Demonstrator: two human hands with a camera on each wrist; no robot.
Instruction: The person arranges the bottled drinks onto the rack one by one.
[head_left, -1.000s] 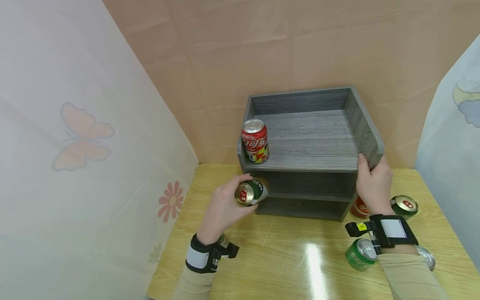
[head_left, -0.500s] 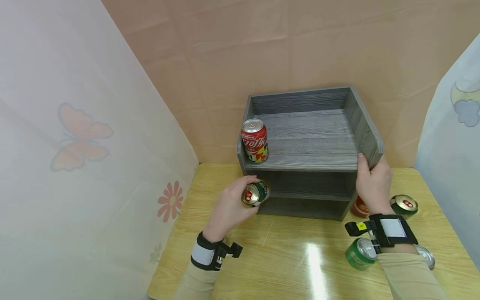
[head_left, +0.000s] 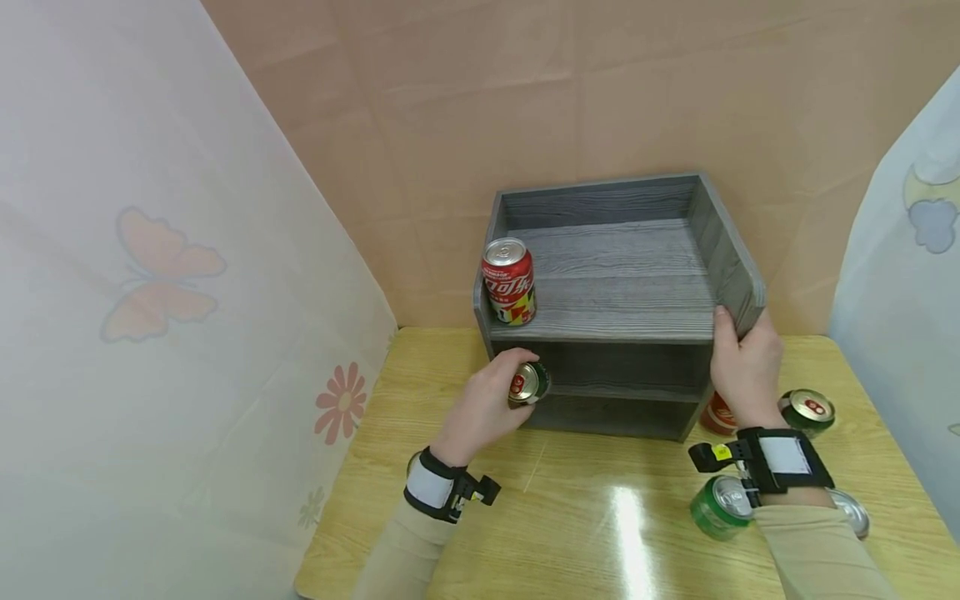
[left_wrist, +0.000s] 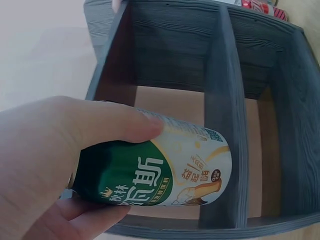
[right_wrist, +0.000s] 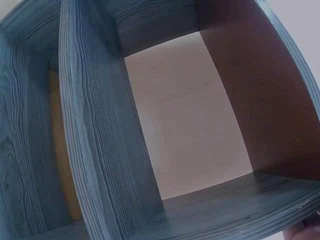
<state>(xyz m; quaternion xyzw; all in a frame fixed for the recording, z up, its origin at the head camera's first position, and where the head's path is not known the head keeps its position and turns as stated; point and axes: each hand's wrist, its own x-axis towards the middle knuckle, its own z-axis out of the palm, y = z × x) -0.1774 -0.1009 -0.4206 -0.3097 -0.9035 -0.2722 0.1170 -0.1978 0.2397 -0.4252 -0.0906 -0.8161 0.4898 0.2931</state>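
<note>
A grey wooden shelf unit (head_left: pixel 622 283) stands on the yellow wooden table (head_left: pixel 585 517) against the wall. My left hand (head_left: pixel 501 392) grips a green can (head_left: pixel 529 383) lying on its side, its top facing me, at the left mouth of the middle compartment. In the left wrist view the green can (left_wrist: pixel 155 175) lies under my thumb, in front of the open shelf unit (left_wrist: pixel 225 100). My right hand (head_left: pixel 738 358) grips the unit's front right corner. A red can (head_left: pixel 509 281) stands upright on the top tier, at its left front. The right wrist view shows only the shelf unit's inside (right_wrist: pixel 100 150).
Right of the unit, a red can (head_left: pixel 716 415) shows partly behind my right wrist, and a green can (head_left: pixel 806 410) stands beside it. Another green can (head_left: pixel 718 505) and a silver-topped can (head_left: pixel 853 513) sit near my right forearm. Printed curtains close both sides.
My left hand has carried the green can right and away from me, up to the opening of the middle compartment. The right hand has kept its hold on the corner.
</note>
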